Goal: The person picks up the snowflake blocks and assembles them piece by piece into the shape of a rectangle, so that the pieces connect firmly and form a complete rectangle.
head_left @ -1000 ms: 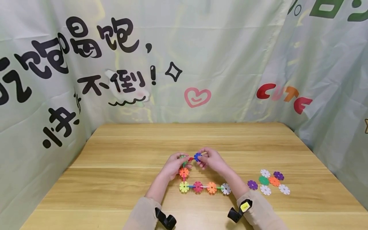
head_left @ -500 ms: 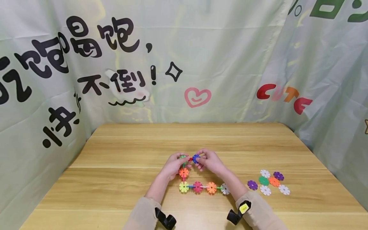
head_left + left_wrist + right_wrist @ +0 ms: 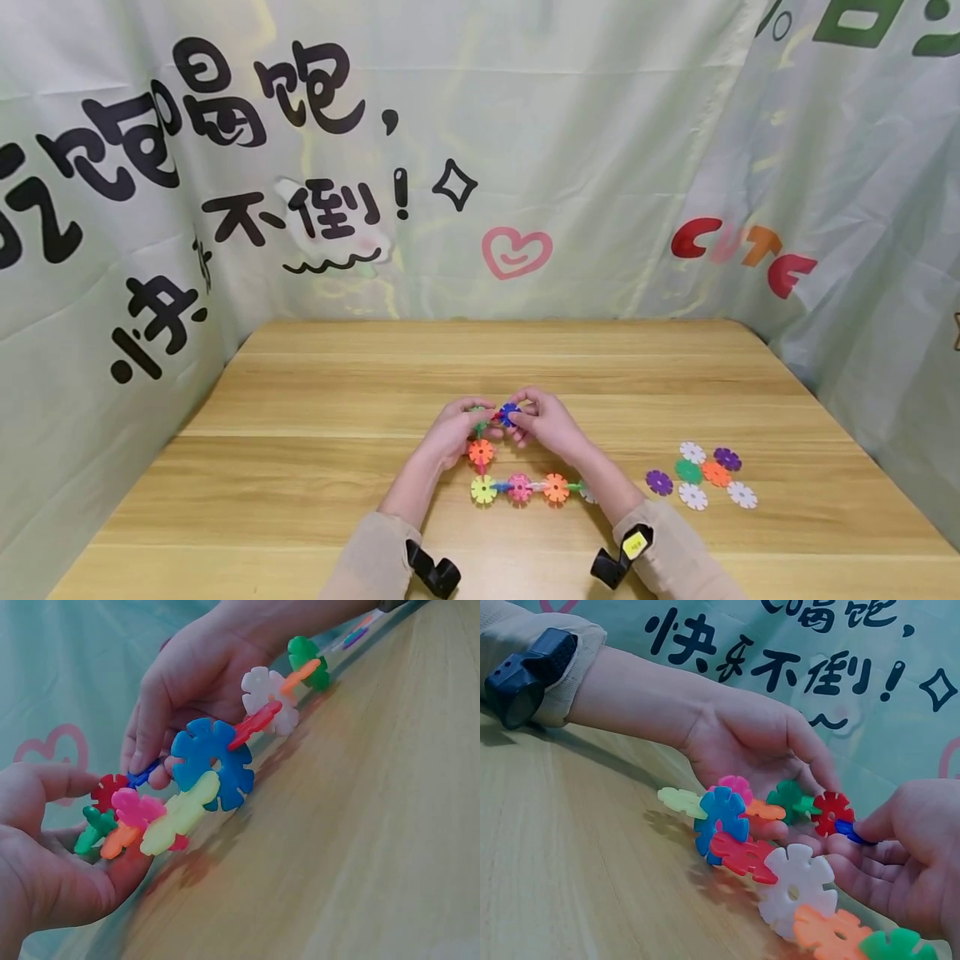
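Observation:
A chain of notched snowflake discs, linked edge to edge, bends in an L. Its lower row runs right from a yellow disc through a pink disc and an orange disc; the right forearm partly hides a white disc. At the upper end, my left hand holds the chain by its green disc and red disc. Between thumb and fingers my right hand pinches a dark blue disc. In the right wrist view its edge meets the red disc's edge.
Loose discs lie to the right of my right forearm: several, among them a purple disc, a green disc and an orange disc. A printed curtain stands behind the wooden table.
My right hand has brought the dark blue disc left, up to the red disc. The chain's lower row has shifted slightly right, its white disc now mostly behind the forearm. My left hand keeps its place.

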Tool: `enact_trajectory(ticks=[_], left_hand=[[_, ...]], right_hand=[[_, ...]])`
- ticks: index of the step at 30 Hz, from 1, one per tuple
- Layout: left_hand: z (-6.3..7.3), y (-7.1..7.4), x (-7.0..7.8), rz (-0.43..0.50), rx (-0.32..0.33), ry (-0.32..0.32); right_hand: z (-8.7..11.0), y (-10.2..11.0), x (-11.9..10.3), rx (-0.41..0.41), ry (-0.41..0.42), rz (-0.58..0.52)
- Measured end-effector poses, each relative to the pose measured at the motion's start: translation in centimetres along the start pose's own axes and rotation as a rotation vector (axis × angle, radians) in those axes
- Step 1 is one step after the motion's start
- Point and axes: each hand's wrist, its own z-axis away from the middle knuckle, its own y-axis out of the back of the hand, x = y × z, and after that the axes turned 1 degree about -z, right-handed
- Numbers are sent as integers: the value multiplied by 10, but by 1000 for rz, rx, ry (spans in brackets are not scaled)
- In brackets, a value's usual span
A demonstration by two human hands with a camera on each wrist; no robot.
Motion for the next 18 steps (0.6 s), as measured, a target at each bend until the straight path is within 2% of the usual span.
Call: enact_trajectory(ticks=[4, 9, 18], left_hand=[[-2, 0, -3, 10, -24, -20], [-2, 0, -3, 3, -20, -43], [0, 0, -2, -17, -18, -15]], right_hand=[[-2, 2, 2, -7, 6, 44], [0, 10, 2, 30, 11, 117], [15, 49, 2, 71, 21, 116]])
